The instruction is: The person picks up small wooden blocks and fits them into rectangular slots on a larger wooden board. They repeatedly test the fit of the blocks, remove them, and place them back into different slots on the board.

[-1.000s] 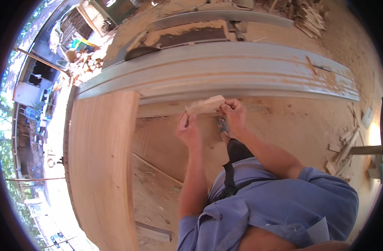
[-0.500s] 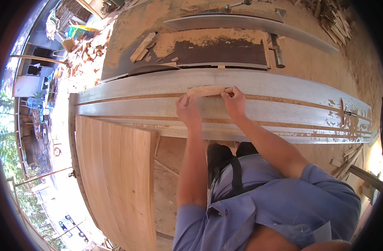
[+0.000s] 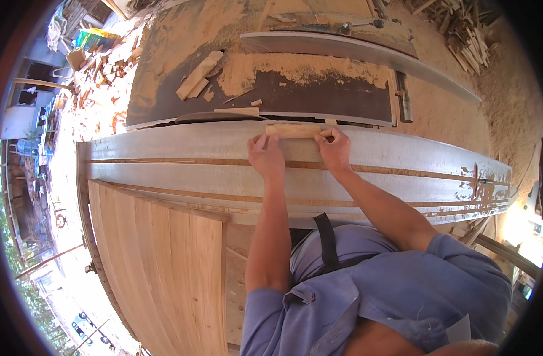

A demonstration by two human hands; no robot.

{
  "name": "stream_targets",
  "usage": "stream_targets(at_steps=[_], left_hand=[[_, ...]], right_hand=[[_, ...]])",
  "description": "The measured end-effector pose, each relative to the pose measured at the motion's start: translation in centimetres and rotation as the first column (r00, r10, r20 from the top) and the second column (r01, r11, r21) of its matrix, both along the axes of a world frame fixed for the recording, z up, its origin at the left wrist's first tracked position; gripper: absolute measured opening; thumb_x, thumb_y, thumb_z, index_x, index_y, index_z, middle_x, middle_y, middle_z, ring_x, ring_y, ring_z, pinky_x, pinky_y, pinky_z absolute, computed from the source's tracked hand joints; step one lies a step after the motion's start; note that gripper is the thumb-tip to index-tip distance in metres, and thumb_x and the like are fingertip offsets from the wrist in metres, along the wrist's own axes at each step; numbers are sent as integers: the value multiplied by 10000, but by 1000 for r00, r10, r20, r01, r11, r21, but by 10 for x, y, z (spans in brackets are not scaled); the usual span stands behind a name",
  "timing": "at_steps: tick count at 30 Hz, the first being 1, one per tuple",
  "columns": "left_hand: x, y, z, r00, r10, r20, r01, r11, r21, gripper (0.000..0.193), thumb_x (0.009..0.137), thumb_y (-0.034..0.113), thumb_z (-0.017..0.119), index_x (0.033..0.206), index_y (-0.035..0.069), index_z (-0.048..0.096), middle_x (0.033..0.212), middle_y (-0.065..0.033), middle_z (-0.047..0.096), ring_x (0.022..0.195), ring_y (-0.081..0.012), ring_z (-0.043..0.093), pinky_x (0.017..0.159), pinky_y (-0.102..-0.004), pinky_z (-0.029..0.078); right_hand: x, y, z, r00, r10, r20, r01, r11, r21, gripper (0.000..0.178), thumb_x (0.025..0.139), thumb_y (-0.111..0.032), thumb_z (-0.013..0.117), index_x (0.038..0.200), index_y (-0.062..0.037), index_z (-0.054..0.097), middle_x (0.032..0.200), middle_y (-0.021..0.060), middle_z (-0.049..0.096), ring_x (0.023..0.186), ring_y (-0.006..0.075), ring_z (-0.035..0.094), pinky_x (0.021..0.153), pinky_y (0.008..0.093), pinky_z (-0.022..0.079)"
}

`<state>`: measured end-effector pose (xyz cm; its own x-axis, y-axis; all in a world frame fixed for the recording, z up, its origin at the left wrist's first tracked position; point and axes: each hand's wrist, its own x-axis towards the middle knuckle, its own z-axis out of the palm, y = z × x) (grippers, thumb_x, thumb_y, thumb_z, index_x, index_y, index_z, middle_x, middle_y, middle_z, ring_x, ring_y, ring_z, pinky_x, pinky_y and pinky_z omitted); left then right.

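Hands pinch a small wood block (image 3: 293, 132), left hand (image 3: 266, 156) and right hand (image 3: 335, 149) at opposite ends, along the far edge of the silver table (image 3: 402, 147). Aligning it seems the present step; next move calls for steady fingers, kept apart from the dark, blade-like disc (image 3: 221, 117).

A small, oblong, pale wooden block (image 3: 293, 132) is over the far side of a long, grey metal bed (image 3: 209, 144), between the left hand (image 3: 266, 156) at its left end and the right hand (image 3: 334, 148) at its right. A broad, flat, light-brown wooden panel (image 3: 159, 255) lies at the bed's near left. Beyond the bed is a flat, dark tabletop (image 3: 319, 90), with oblong, pale wooden offcuts (image 3: 197, 77) on its left part. A heap of thin, brown wooden strips (image 3: 470, 50) lies far right.
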<state>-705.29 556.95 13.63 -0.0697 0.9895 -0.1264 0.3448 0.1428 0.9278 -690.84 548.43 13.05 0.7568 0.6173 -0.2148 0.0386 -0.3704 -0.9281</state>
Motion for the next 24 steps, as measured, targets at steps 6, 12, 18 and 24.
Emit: stream_targets(at_steps=[6,12,18,24], left_hand=[[8,10,3,999,22,30,-22,1000,-15,284,911,86,751,1116,-106,713,1144,-79,637,973,-185,636,843,-298,504],[7,17,5,1000,4,27,-4,1000,-16,285,909,98,737,1110,-101,705,1144,-103,637,1008,-235,627,874,-333,499],[7,23,6,1000,-5,7,5,1000,0,282,900,92,732,1105,-99,705,1136,-119,651,1031,-263,633,893,-357,505],[6,30,3,999,16,44,-15,1000,-4,269,880,75,746,1083,-100,716,1135,-122,666,1005,-271,651,881,-354,517]], right_hand=[[2,10,8,999,19,-40,-19,1000,-6,130,878,-56,734,818,7,636,674,69,656,602,99,589,561,289,481],[-2,15,9,992,-10,-126,17,998,57,145,885,-44,725,797,9,623,657,69,654,590,92,595,545,277,477],[0,21,6,995,-22,-101,27,999,46,124,869,-41,734,808,9,639,633,63,654,578,102,600,546,282,479],[-4,26,6,999,-36,-39,37,999,30,105,868,-46,735,824,14,661,654,63,672,591,99,617,562,277,490]])
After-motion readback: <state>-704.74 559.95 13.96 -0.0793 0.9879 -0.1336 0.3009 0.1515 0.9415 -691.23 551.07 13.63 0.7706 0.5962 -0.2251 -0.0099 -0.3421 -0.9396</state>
